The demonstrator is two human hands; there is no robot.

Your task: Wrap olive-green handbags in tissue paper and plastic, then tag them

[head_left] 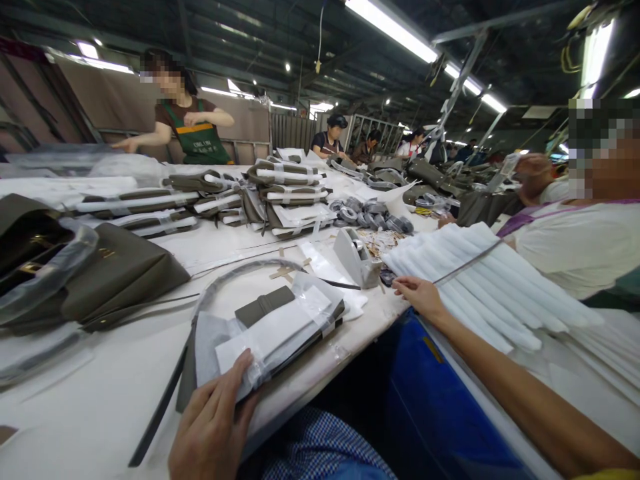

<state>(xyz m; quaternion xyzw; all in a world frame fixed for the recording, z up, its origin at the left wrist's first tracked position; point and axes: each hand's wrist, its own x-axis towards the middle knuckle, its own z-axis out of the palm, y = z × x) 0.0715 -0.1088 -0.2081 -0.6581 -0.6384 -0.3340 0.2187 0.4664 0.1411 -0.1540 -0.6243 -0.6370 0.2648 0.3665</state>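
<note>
A flat folded olive-grey bag [265,305] lies near the table's front edge, partly covered by white paper and clear film. A film-wrapped curved handle [225,275] arches behind it. My left hand [215,413] grips the bag's near corner, with one digit over the white paper and others at its edge. My right hand [417,297] is over the table edge at right, fingers pinched together; what they hold, if anything, cannot be made out. Close by are the ridged white padding rolls [465,280], crossed by a thin dark strip [470,261]. A tape dispenser [357,260] stands behind the bag.
An open olive bag [110,273] sits at the left. Stacks of folded bags [287,190] and several tape rolls [370,215] are farther back. A blue bin [440,407] stands below the table edge. Co-workers are behind the table and a person [580,233] is at right.
</note>
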